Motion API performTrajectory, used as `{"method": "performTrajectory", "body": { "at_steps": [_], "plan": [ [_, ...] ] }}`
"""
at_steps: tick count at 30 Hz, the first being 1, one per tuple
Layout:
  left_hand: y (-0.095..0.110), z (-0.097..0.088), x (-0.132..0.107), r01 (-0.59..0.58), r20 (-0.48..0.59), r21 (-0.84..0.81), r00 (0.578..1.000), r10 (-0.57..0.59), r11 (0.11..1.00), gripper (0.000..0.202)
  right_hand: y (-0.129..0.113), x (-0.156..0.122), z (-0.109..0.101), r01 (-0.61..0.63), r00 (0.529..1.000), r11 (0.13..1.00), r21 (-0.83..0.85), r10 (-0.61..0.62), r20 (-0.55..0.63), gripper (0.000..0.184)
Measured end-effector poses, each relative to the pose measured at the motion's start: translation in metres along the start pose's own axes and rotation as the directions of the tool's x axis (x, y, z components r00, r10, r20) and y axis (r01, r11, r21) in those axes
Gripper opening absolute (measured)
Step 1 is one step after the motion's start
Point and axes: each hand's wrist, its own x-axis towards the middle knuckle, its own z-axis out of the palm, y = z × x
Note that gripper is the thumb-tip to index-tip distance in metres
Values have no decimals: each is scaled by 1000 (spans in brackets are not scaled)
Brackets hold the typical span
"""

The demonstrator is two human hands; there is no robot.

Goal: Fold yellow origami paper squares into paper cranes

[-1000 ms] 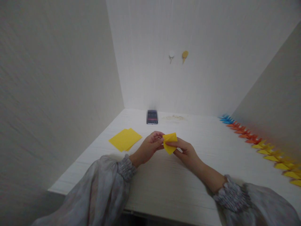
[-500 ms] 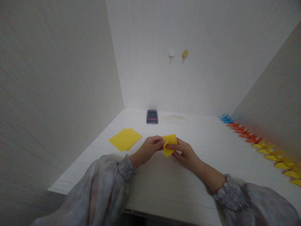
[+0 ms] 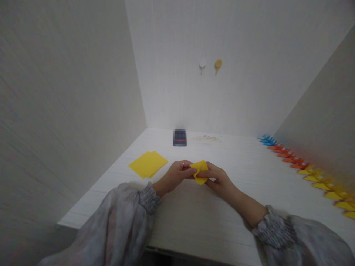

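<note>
Between my two hands, just above the white table, is a partly folded piece of yellow origami paper (image 3: 202,167). My left hand (image 3: 179,172) pinches its left side, the thumb lying on the front. From the other side my right hand (image 3: 219,176) grips it, with one finger tucked into the fold and others behind the paper. Fingertips behind the sheet are hidden. To the left of my left hand lie loose yellow paper sheets (image 3: 146,164), overlapping in a small stack.
A blurred dark device (image 3: 179,137) stands at the back of the table (image 3: 205,221). Along the right run several folded paper birds in blue (image 3: 267,140), orange (image 3: 288,156) and yellow (image 3: 327,186). A white hook (image 3: 202,64) and a gold hook (image 3: 218,64) are on the back wall.
The yellow paper in my hands has opened out and turned slightly. My left thumb has moved right, onto its front. The stack and the birds are unchanged.
</note>
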Motion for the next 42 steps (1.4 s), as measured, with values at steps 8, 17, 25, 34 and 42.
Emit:
{"method": "performTrajectory", "body": {
  "at_steps": [8,17,25,34,42],
  "plan": [
    [-9,-5,6,-139,-190,145,968,165,980,22,-12,6,5,-36,997,998,-49,32,-72,28],
    [-12,-2,6,-253,-293,280,896,334,926,20,-15,9,17,-147,954,981,-129,106,-282,11],
    [-4,2,4,-132,-173,-16,977,128,991,30,-19,7,16,-126,962,986,-107,95,-255,7],
    [-8,-1,5,-187,-193,10,964,185,982,28,-13,6,16,-227,941,950,-212,158,-298,5],
    [-9,0,5,-227,-212,58,949,234,972,28,-10,6,17,-438,868,896,-73,400,-292,12]
  ]
}}
